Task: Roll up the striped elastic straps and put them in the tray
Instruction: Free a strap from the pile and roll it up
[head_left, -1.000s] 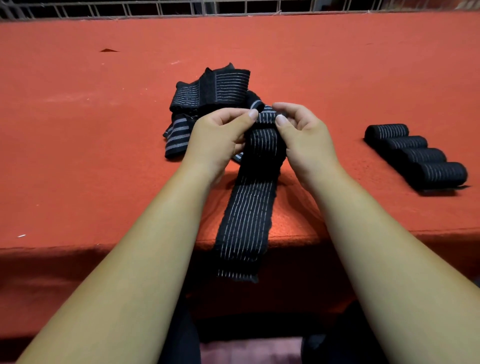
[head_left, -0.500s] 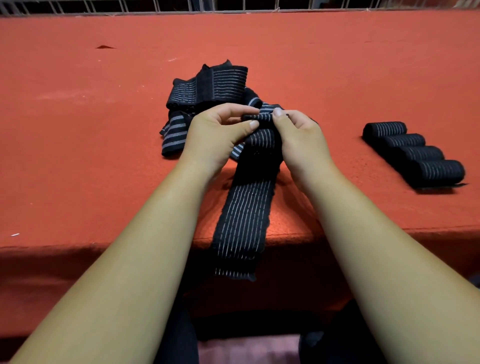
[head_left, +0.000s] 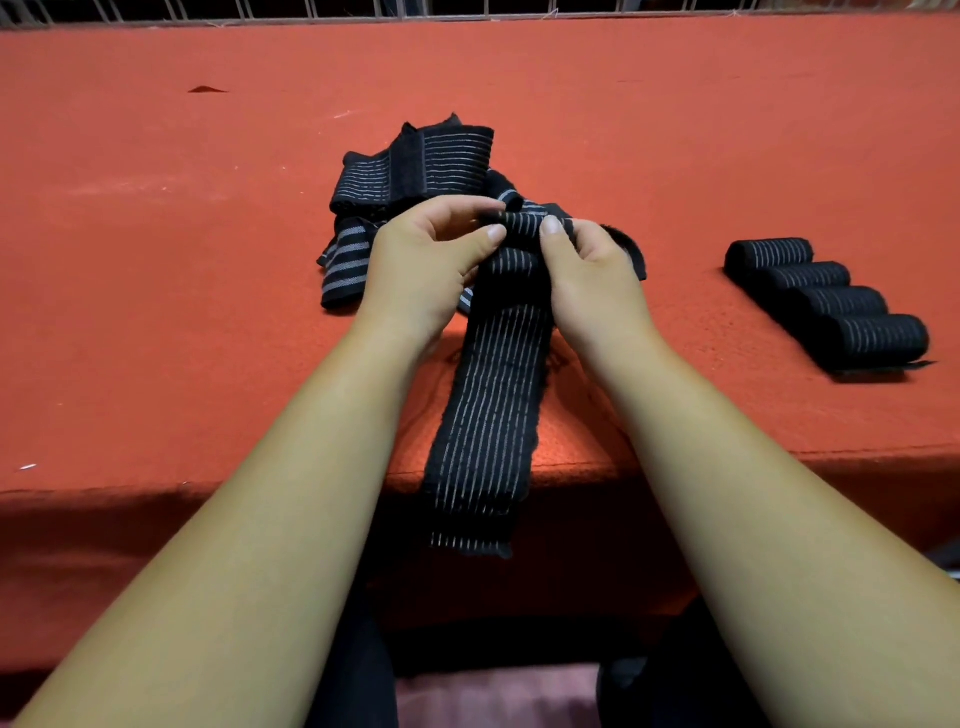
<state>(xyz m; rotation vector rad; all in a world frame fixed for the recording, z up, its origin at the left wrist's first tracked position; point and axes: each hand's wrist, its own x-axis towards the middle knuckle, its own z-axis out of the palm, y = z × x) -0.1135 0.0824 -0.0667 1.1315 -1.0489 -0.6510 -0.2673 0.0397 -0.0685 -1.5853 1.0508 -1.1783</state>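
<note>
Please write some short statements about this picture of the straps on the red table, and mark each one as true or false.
1. The left hand and the right hand both pinch the strap at its far, rolled end. True.
2. The rolled straps on the right number six. False: there are four, side by side in a row.
3. The strap's free end hangs over the near edge of the table. True.
4. The pile of loose straps lies to the right of the rolled straps. False: it lies to their left, just behind the hands.

Bare red tabletop (head_left: 156, 260) left, strap pile (head_left: 415, 171) ahead; four rolled straps (head_left: 826, 301) right
</note>
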